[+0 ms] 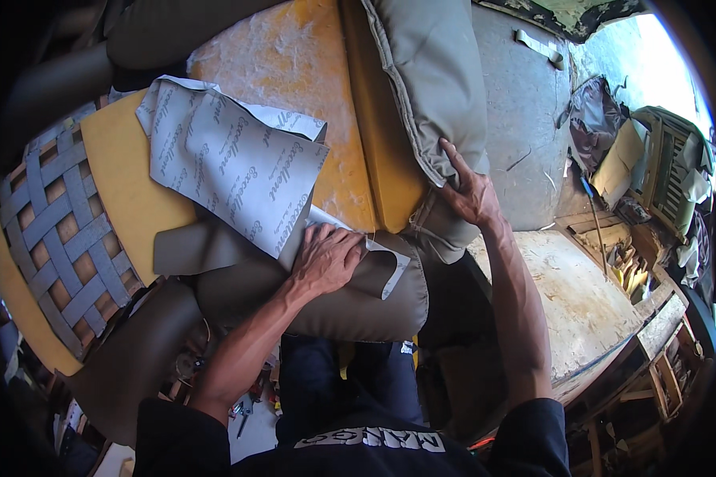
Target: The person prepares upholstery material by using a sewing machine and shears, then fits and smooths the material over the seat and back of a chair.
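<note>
A grey-brown padded cushion point(433, 71) with a piped seam stands along the side of a yellow foam seat point(294, 79). My right hand point(475, 197) grips the cushion's lower end, with one finger stretched along the seam. A brown vinyl sheet point(191, 246) lies folded over the seat, its pale printed backing point(223, 151) turned up. My left hand point(326, 256) presses on this sheet near the seat's front, fingers bent and close together; their tips are partly hidden. Below the hand runs a rounded, brown-covered front edge point(374, 314).
On the left, a frame with woven grey webbing point(64, 230) has yellow foam point(127, 151) along its edge. To the right is a worn wooden board point(561, 302). Scraps and a slatted wooden piece point(668, 167) lie beyond it. Tools point(245, 413) lie on the floor below.
</note>
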